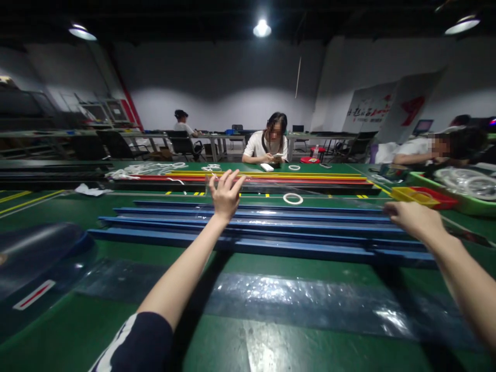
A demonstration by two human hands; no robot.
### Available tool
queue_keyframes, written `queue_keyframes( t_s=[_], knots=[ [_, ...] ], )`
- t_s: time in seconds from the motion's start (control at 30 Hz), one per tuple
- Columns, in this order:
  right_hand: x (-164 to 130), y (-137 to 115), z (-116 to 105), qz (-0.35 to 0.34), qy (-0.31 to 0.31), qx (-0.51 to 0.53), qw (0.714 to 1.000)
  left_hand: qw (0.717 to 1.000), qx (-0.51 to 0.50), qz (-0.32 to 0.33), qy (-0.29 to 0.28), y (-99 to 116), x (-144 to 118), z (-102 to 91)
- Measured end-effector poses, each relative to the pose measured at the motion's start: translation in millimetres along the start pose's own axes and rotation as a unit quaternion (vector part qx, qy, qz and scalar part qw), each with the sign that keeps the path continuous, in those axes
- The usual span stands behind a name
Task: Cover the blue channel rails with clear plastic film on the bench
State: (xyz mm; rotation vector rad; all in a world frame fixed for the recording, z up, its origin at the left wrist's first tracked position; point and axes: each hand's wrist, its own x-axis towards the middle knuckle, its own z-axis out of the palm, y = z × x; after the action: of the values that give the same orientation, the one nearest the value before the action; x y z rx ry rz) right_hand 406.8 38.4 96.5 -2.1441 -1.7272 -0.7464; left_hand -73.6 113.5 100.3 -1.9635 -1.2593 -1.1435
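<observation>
Dim hall, bright ceiling lamps point(262, 28), glare on green table point(271, 346), edges bowed

A white ring point(293, 198) lay on the green table point(127, 330). Beyond the ring ran red and yellow strips point(271, 178), and past them a person in white point(267, 144) sat at the far edge. Right of the ring stood a yellow tray point(406, 195); far left of it lay white cords point(151, 168).

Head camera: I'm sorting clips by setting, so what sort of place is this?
Likely a factory assembly hall: long green worktable, blue rails under the hands, a seated co-worker, parts bins.
</observation>
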Motion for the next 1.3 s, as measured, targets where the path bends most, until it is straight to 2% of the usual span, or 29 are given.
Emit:
queue_keyframes(
  t_s=[0.03,0.07,0.17,0.23,0.33,0.43,0.5,0.53,0.6,0.67,0.7,0.77,0.87,0.97,1.03,1.1,1.17,1.23,1.3],
  knots=[
    [-1.7,0.6,-0.1,-0.005,-0.007,-0.026,1.0,1.0,0.005,-0.011,0.01,-4.3,4.7,-6.3],
    [-4.3,0.7,-0.4,-0.004,0.015,-0.047,0.999,0.999,0.012,-0.026,0.022,-9.4,8.6,-12.8],
    [-18.0,-0.1,2.4,0.011,0.154,-0.051,0.987,0.996,0.037,-0.075,0.027,-29.1,14.7,-33.7],
    [-30.9,-0.1,9.5,0.021,0.213,-0.017,0.977,0.992,0.053,-0.114,0.02,-44.4,14.0,-48.2],
    [-52.6,0.7,24.2,0.019,0.241,0.022,0.97,0.98,0.094,-0.177,0.023,-67.3,7.3,-69.5],
    [-74.4,-1.3,36.5,0.027,0.251,0.024,0.967,0.966,0.123,-0.22,0.052,-88.1,-2.9,-88.9],
    [-87.9,-6.9,42.6,0.024,0.233,0.016,0.972,0.958,0.132,-0.242,0.077,-101.5,-10.1,-99.4],
    [-94.0,-11.3,45.4,0.003,0.201,0.016,0.979,0.955,0.131,-0.253,0.085,-108.3,-13.6,-103.7],
    [-104.1,-22.6,51.1,-0.11,0.106,0.022,0.988,0.951,0.12,-0.271,0.09,-121.8,-20.2,-110.1],
    [-110.3,-35.4,57.0,-0.231,0.025,0.023,0.972,0.954,0.119,-0.261,0.086,-134.0,-26.7,-113.2],
    [-111.9,-41.5,59.5,-0.255,0.005,0.017,0.967,0.961,0.119,-0.24,0.076,-138.9,-30.1,-113.6],
    [-112.9,-50.8,62.2,-0.244,-0.005,-0.002,0.97,0.973,0.124,-0.187,0.058,-146.0,-38.3,-112.6],
    [-111.2,-54.0,59.0,-0.17,0.036,-0.019,0.985,0.979,0.143,-0.141,0.034,-151.5,-57.0,-108.3],
    [-110.3,-44.6,52.5,-0.098,0.12,-0.013,0.988,0.977,0.165,-0.137,-0.019,-158.5,-85.4,-101.6],
    [-111.7,-35.8,51.5,-0.099,0.135,-0.004,0.986,0.968,0.179,-0.153,-0.083,-167.1,-107.8,-95.2],
    [-115.0,-29.2,55.0,-0.159,0.091,0.001,0.983,0.943,0.185,-0.164,-0.223,-177.7,-128.9,-87.5],
    [-119.6,-26.9,62.2,-0.216,0.034,-0.004,0.976,0.896,0.173,-0.179,-0.367,-187.1,-144.5,-79.9],
    [-124.9,-29.6,71.2,-0.228,0.006,-0.013,0.974,0.867,0.18,-0.196,-0.422,-191.1,-151.4,-73.9],
    [-130.0,-36.3,80.1,-0.201,0.002,-0.016,0.979,0.845,0.2,-0.212,-0.449,-186.1,-149.5,-69.8]
  ],
)
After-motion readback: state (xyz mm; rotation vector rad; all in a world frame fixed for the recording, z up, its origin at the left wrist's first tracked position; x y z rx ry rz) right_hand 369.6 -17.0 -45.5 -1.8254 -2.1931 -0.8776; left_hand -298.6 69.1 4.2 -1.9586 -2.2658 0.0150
